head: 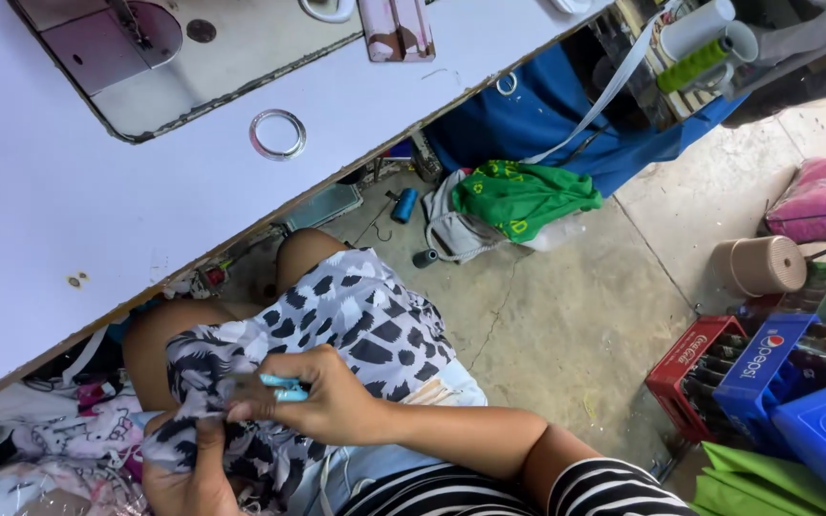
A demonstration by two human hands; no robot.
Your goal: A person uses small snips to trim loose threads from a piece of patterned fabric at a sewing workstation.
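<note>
Nearest me, my left hand [188,478] pinches the black-and-white patterned fabric [356,320] lying across my lap. Just above, my right hand [322,397] has its fingers curled shut around small light-blue snips [284,387] against that cloth. Beyond stands the white sewing table [69,201].

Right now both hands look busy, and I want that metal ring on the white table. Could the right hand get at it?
Probably yes: the metal ring lies bare on the white table, nothing over it. But the right hand grips a light-blue tool against the spotted fabric.
</note>
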